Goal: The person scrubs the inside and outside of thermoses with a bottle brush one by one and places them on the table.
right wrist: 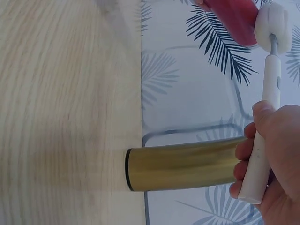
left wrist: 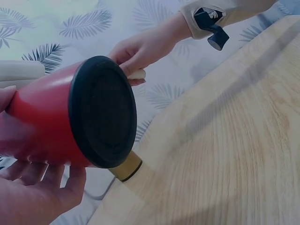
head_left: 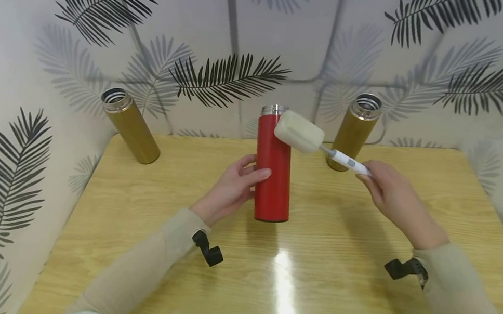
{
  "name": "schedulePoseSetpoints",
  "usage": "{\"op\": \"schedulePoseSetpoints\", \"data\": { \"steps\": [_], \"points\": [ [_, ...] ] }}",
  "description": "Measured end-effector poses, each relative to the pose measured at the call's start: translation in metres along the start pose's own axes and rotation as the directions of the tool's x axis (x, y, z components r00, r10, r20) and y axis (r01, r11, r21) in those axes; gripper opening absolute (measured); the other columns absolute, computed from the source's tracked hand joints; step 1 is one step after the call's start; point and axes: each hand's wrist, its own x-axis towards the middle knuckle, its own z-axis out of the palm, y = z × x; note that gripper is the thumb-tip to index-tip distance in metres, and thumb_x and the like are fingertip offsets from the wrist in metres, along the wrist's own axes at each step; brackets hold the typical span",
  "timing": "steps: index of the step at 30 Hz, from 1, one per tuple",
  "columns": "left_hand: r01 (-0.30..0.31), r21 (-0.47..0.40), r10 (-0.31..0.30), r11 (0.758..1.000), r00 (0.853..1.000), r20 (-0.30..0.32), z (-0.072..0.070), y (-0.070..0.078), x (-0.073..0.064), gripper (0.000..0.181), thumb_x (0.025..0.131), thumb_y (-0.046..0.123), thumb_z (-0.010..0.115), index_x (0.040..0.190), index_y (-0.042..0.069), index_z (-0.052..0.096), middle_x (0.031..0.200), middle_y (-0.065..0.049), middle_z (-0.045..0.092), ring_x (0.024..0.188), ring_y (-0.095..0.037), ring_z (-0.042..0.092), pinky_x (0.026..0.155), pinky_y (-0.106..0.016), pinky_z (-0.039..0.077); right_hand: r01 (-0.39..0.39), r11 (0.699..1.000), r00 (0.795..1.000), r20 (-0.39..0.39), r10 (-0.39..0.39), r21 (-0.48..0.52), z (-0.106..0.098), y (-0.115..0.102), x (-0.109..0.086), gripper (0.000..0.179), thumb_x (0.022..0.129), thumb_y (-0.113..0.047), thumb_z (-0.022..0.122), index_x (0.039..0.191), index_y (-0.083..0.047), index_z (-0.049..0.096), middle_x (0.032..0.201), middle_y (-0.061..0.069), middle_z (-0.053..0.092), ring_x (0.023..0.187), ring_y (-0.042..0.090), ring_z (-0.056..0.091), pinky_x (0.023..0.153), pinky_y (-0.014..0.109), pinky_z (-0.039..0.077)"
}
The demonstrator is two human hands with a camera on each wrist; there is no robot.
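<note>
My left hand (head_left: pixel 238 187) grips a red thermos bottle (head_left: pixel 273 180) round its side, lifted off the table. Its steel mouth is uncapped, and its black base (left wrist: pixel 104 112) faces the left wrist camera. In my right hand (head_left: pixel 390 192) is the white handle of a sponge bottle brush (head_left: pixel 349 163), fingers wrapped round it in the right wrist view. The brush's cream sponge head (head_left: pixel 299 131) lies against the bottle's upper side, just below the steel neck, in the head view. Behind the brush stands a gold thermos bottle (right wrist: pixel 187 165), uncapped.
Another uncapped gold thermos bottle (head_left: pixel 131 126) stands at the table's back left corner. The wooden table (head_left: pixel 196 297) ends at a wall (head_left: pixel 276 34) with a leaf pattern. Small black cameras are strapped to both wrists.
</note>
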Motion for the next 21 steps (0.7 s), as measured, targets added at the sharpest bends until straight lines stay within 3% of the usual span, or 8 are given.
{"op": "schedulePoseSetpoints", "data": {
  "steps": [9, 17, 21],
  "points": [
    [-0.001, -0.048, 0.007, 0.999, 0.994, 0.108, -0.0038, 0.0031, -0.0026, 0.052, 0.105, 0.011, 0.052, 0.156, 0.006, 0.038, 0.132, -0.006, 0.061, 0.116, -0.02, 0.062, 0.097, -0.039, 0.053, -0.007, 1.0, 1.0, 0.008, 0.007, 0.0, 0.0067, -0.0058, 0.0065, 0.01, 0.099, 0.0, 0.067, 0.102, -0.003, 0.058, 0.078, 0.004, 0.051, 0.066, 0.018, 0.045, 0.06, 0.037, 0.04],
    [0.006, 0.03, -0.004, 1.0, 0.999, -0.044, -0.0053, 0.0035, 0.0024, 0.057, 0.104, 0.017, 0.063, 0.154, 0.01, 0.037, 0.144, -0.013, 0.056, 0.127, -0.025, 0.057, 0.114, -0.045, 0.042, 0.018, 1.0, 1.0, 0.016, -0.018, 0.02, 0.0091, -0.0092, 0.0099, 0.011, 0.098, 0.001, 0.067, 0.102, -0.004, 0.058, 0.081, 0.004, 0.055, 0.07, 0.019, 0.048, 0.062, 0.039, 0.044],
    [0.01, 0.041, -0.008, 0.999, 0.999, -0.049, -0.0057, 0.0052, 0.0018, 0.057, 0.104, 0.019, 0.063, 0.154, 0.01, 0.037, 0.145, -0.014, 0.057, 0.128, -0.025, 0.057, 0.118, -0.045, 0.038, 0.022, 0.999, 0.999, 0.032, -0.023, 0.046, 0.0092, -0.0105, 0.0104, 0.012, 0.097, 0.002, 0.068, 0.103, -0.004, 0.06, 0.084, 0.005, 0.059, 0.071, 0.019, 0.051, 0.064, 0.039, 0.046]
  ]
}}
